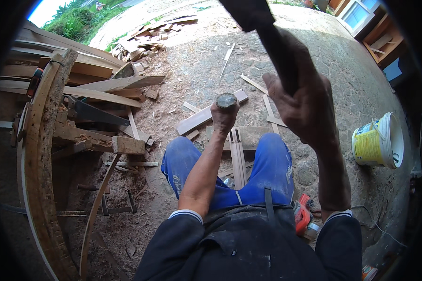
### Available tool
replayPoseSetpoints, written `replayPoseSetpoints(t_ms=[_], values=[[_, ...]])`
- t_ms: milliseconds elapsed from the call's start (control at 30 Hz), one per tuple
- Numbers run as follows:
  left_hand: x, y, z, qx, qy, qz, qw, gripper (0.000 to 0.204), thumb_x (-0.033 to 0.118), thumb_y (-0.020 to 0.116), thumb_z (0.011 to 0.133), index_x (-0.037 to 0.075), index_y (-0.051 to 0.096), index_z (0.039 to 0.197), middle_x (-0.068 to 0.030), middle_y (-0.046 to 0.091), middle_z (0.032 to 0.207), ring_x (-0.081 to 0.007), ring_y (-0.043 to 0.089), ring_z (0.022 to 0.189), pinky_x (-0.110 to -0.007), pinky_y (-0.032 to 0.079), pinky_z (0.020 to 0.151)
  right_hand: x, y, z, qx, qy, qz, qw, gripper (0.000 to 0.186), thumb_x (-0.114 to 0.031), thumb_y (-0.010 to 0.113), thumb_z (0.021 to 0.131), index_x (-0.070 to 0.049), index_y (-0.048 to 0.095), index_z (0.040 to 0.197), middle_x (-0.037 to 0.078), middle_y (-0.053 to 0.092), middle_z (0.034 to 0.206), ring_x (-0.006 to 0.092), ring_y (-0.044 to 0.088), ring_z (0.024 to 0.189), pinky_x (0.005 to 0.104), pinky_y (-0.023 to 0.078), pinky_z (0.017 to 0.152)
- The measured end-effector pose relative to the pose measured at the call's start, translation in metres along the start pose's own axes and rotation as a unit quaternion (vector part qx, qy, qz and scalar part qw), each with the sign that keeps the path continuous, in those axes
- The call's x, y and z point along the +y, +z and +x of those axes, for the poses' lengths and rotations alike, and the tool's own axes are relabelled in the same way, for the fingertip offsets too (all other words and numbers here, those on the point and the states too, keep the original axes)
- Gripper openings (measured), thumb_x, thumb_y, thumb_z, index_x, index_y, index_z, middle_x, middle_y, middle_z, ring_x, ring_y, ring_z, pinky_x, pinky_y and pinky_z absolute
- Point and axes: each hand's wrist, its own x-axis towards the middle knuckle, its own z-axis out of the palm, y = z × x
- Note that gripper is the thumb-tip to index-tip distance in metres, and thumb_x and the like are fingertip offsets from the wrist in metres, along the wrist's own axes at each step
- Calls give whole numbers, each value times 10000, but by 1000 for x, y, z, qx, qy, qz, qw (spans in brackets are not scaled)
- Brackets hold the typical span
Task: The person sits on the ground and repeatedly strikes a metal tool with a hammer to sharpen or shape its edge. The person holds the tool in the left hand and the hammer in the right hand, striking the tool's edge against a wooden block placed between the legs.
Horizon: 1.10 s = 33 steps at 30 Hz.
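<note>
My left hand (pixel 224 119) is closed around an upright chisel, whose round, worn handle end (pixel 226 100) shows above the fist; its blade is hidden below. Raised at the upper right, my right hand (pixel 305 100) grips the dark handle of a hammer (pixel 279 54). The hammer's dark head is partly cut off by the top edge. Beneath my left hand, a grooved wooden strip (pixel 238 161) runs between my knees. A thicker piece of wood (pixel 255 136) lies crosswise there. Just beyond the left fist, a pale planed board (pixel 190 122) rests on the ground.
Stacked planks (pixel 94 84) and a handsaw (pixel 96 112) are at left, beside a tall curved timber (pixel 44 140). Offcuts (pixel 140 44) lie heaped farther off. A yellow-and-white bucket (pixel 377 140) stands at right. Near my right hip is a red power tool (pixel 304 215) with a cord.
</note>
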Motion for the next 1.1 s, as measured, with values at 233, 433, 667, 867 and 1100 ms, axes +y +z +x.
replayPoseSetpoints(t_ms=[233,433,667,867,1100], values=[[-4,1,-9,14,31,-44,998,106,111,749,866,22,697,843,-70,732,789,-163,690,727,-349,534,688,31,58,-22,-151,51,-191,969,609,22,616,876,-14,368,1431,174,679,765,338,735,693,463,600,621],[-2,4,-20,4,-43,-144,989,172,74,759,854,32,709,1013,-104,752,945,-166,713,867,-328,552,758,55,55,-67,-249,80,-89,961,622,-64,640,882,-69,413,1461,263,702,915,451,711,905,527,558,760],[-23,10,-1,-27,-33,20,999,133,114,789,842,25,691,856,-98,716,805,-209,694,754,-360,543,717,-9,-9,22,201,5,79,976,532,-13,633,963,-1,418,1450,37,568,711,108,532,556,286,497,567],[12,0,-41,14,3,-79,997,231,126,800,835,40,687,1017,-68,736,940,-133,681,861,-345,553,753,54,72,-61,-333,131,-233,904,628,-25,632,834,-58,416,1422,253,695,895,451,714,802,549,576,705],[-8,2,-10,-43,-48,-60,996,295,150,837,813,27,714,1050,-118,758,912,-212,746,834,-358,581,738,59,57,-70,-148,31,6,989,638,-29,627,870,-72,393,1461,294,691,961,493,686,883,577,540,739]])
